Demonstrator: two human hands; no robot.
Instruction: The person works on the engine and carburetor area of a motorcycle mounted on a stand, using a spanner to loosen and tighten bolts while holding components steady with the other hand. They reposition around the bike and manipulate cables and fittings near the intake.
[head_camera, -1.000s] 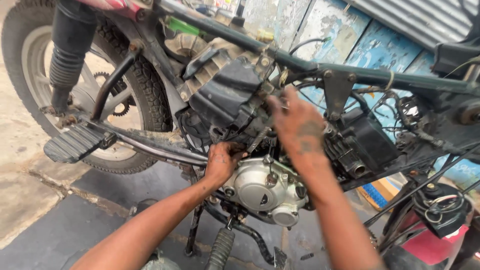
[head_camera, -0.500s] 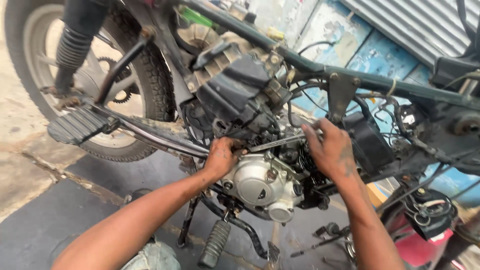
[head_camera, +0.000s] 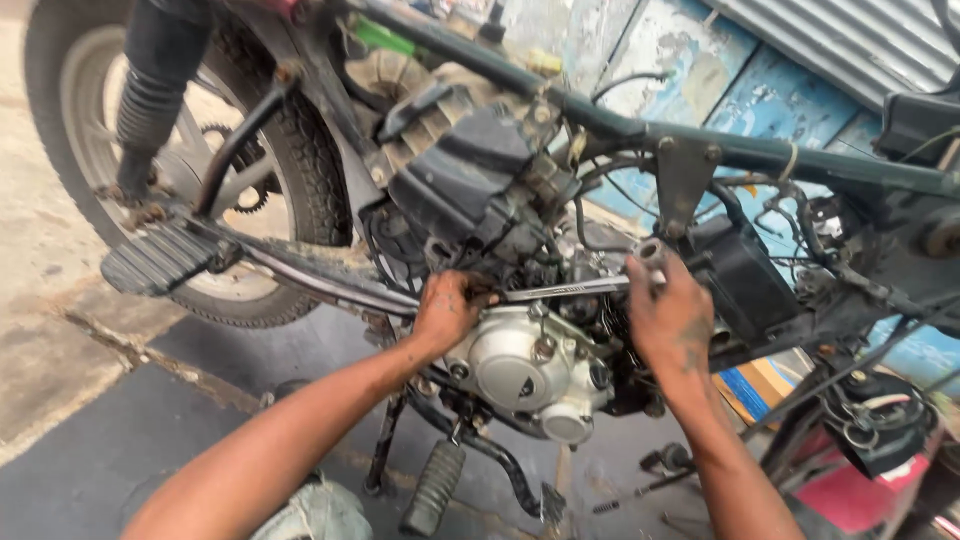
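Head view | left hand (head_camera: 447, 312): fingers curled at the near end of a long metal wrench (head_camera: 565, 290), just above the silver engine cover (head_camera: 520, 365) | right hand (head_camera: 668, 318): gripping the wrench's far end, right of the cover | rear wheel (head_camera: 95, 150): well left of the cover

Worn blue wall and patchy ground in daylight

A peeling pale-blue painted wall (head_camera: 700, 90) stands behind, with grey corrugated metal sheeting (head_camera: 850, 40) at its upper right; below lie a dark grey asphalt patch (head_camera: 90, 440) and a lighter, cracked concrete strip (head_camera: 40, 300) at the left.
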